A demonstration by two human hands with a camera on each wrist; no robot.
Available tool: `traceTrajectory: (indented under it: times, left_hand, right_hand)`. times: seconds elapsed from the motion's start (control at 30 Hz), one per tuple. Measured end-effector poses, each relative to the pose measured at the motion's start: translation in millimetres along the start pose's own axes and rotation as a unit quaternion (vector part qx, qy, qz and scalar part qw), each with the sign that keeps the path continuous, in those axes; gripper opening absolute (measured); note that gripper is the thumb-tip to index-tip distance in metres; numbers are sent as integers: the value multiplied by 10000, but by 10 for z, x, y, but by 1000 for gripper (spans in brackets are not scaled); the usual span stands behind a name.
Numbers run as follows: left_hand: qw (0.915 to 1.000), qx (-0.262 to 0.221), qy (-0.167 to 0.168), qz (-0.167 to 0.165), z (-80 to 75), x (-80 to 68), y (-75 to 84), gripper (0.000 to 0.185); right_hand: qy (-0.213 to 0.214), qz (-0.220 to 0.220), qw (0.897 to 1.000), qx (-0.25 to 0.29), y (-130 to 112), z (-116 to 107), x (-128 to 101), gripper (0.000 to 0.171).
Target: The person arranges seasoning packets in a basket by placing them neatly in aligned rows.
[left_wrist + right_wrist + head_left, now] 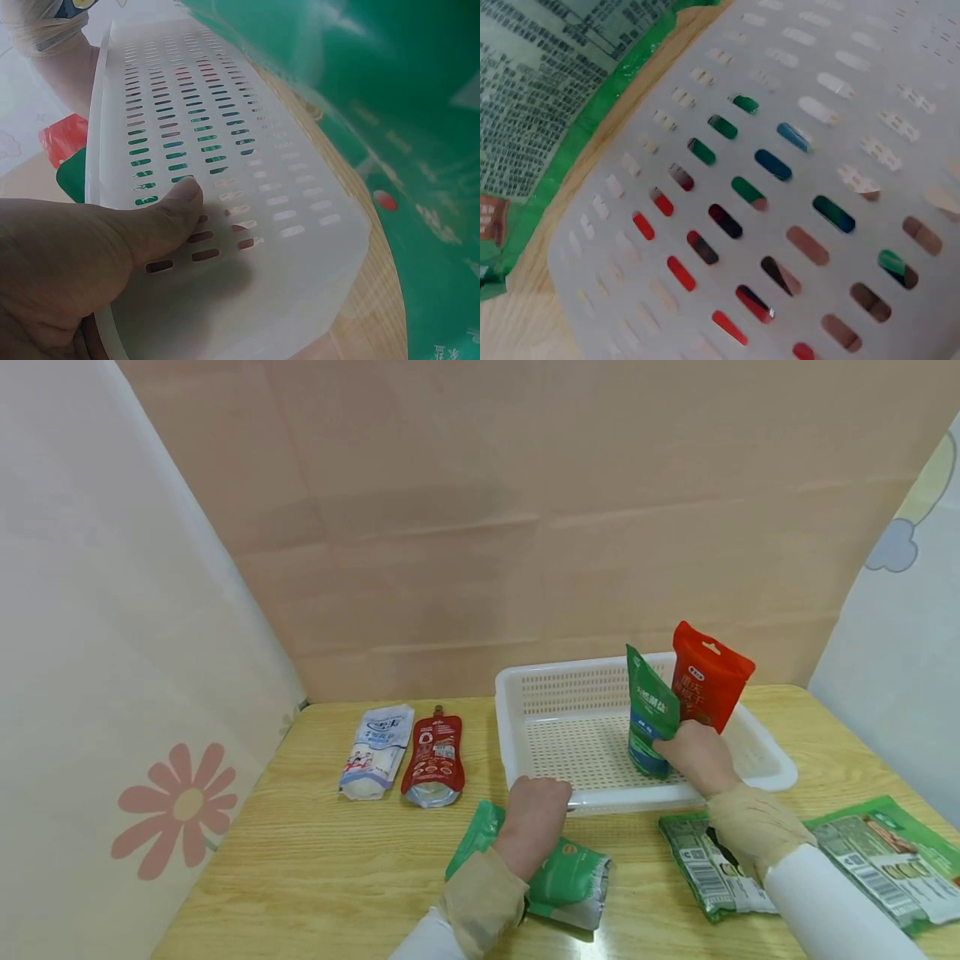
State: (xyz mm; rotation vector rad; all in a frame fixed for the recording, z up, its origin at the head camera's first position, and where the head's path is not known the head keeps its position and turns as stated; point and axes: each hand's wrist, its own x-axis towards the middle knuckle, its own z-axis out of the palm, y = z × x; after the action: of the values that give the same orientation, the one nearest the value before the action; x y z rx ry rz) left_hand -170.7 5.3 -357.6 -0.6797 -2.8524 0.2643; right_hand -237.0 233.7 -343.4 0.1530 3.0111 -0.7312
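Observation:
A white plastic basket (630, 797) with slotted walls stands on the table. My left hand (536, 818) grips its front rim, and the left wrist view shows the thumb pressed on the slotted outer wall (307, 270). Inside the basket's right half, my right hand (701, 756) holds a green stand-up pouch (651, 706) with a blue band, upright but tilted. Right behind that hand a red pouch (708, 681) with a hang hole leans against the basket's right end. In the right wrist view the basket wall hides the hand, with green and red showing through its slots.
Left of the basket lie a white-and-blue pouch (378, 747) and a dark red spouted pouch (435, 752). A green pouch (573, 877) lies under my left forearm. Two flat green-edged packets (701, 860) (877, 860) lie at the front right, partly beneath my right arm.

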Motion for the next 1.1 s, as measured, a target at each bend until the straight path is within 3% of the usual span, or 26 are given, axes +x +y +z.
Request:
traceTrajectory:
  times: [0.43,1.1]
  left_hand:
    - [9994,-321,75,-45,75,18,-66,9]
    - [9975,-149,686,83,93,17,-110,10]
  right_hand:
    - [-293,253,9992,62,-60,56,75,39]
    - [25,180,9998,122,-75,75,121,38]
